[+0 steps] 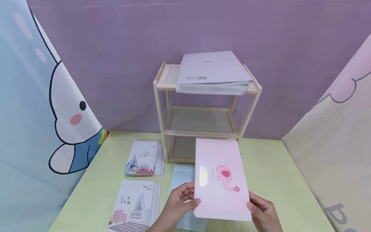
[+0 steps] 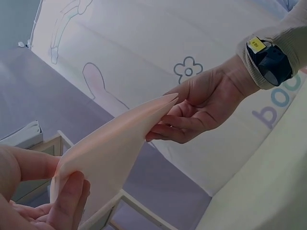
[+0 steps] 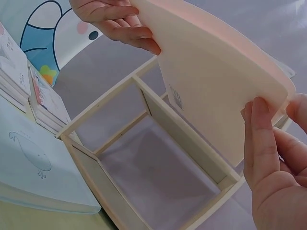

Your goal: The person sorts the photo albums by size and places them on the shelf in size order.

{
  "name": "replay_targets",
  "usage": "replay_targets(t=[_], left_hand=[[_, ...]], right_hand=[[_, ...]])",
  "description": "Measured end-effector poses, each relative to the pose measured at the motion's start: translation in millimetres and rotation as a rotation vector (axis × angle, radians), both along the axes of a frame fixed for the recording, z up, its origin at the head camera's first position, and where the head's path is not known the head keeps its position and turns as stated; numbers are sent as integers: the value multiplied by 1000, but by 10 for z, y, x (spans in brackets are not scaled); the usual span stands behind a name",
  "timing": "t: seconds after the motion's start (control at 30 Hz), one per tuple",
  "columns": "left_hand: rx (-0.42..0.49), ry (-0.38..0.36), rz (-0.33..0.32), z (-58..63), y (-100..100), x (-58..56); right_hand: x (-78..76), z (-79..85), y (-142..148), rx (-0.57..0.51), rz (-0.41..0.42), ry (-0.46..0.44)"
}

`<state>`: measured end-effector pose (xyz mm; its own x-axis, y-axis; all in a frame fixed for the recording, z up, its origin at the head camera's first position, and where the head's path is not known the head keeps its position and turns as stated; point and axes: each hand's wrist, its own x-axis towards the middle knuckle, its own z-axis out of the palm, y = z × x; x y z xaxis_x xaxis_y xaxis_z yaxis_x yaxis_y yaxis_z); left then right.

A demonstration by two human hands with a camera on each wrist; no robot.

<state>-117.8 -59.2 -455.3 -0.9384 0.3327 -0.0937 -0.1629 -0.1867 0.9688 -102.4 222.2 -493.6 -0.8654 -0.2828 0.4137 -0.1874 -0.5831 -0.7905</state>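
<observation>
both the left hand [image 1: 180,203] and the right hand [image 1: 264,211] pinch the pink notebook [image 1: 214,204] between thumb and fingers, one at each side near its lower end, the elephant print showing. it's held above the pale green table [image 1: 290,193], in front of the wooden rack [image 1: 201,132]. a pale blue notebook [image 1: 183,175] lies partly hidden below it. further left sit two piles of tent-printed booklets [image 1: 140,162], and a white stack of books [image 1: 211,69] rests on the rack's top.
</observation>
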Motion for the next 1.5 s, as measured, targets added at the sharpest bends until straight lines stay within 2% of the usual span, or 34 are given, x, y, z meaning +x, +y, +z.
replay_targets(t=[0.43, 0.7, 0.83, 1.0, 1.2, 1.5], left_hand=[[-6, 50, 20, 115, 14, -52], [-22, 51, 41, 163, 31, -81], [-20, 60, 39, 186, 28, -101], [-10, 117, 42, 204, 33, -137], [-35, 171, 54, 207, 44, -195], [-62, 149, 48, 249, 55, -296]], right_hand=[[-46, 109, -18, -10, -11, -14], [-79, 124, -17, -21, -9, -5], [-86, 153, -21, 4, -37, -29], [-102, 195, -27, 48, -92, -77], [-170, 238, -36, 34, -102, -30], [-247, 302, -33, 33, -102, -22]])
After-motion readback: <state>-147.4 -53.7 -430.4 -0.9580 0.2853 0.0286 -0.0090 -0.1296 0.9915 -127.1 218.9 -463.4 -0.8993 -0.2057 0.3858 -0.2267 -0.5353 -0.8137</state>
